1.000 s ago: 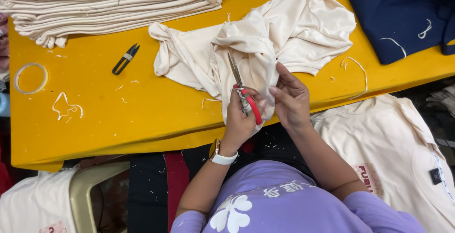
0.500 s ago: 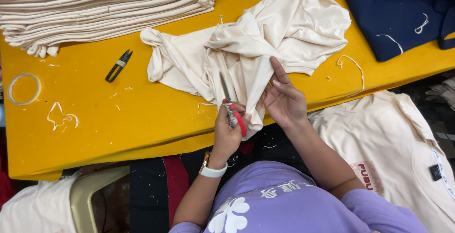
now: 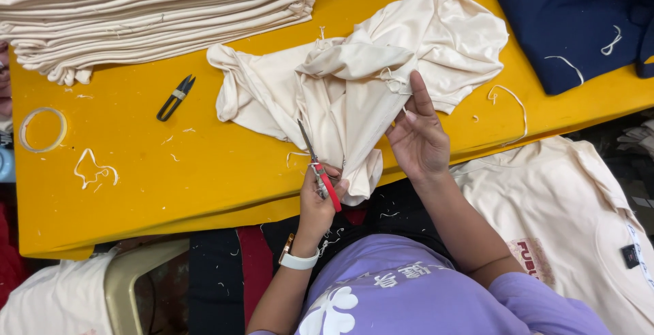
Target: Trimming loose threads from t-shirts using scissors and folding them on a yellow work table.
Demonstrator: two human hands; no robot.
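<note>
A crumpled cream garment point(image 3: 354, 83) lies on the yellow table point(image 3: 136, 171), with one fold hanging over the near edge. My left hand point(image 3: 319, 202), with a white watch on its wrist, is shut on red-handled scissors point(image 3: 315, 165). Their blades point up along the garment's left fold. My right hand point(image 3: 419, 137) rests against the garment's right side with its fingers stretched out, the index finger touching a gathered seam.
A tall stack of folded cream fabric point(image 3: 150, 8) fills the far left. Black thread snips point(image 3: 176, 97), a tape ring point(image 3: 42, 129) and thread scraps point(image 3: 92, 168) lie on the table. A navy garment point(image 3: 572, 22) is at the far right. A cream shirt point(image 3: 565, 226) lies below the edge.
My left hand has drawn the scissors down toward the table's near edge. My right hand has stayed on the fabric, its fingers now straighter. The view has shifted slightly.
</note>
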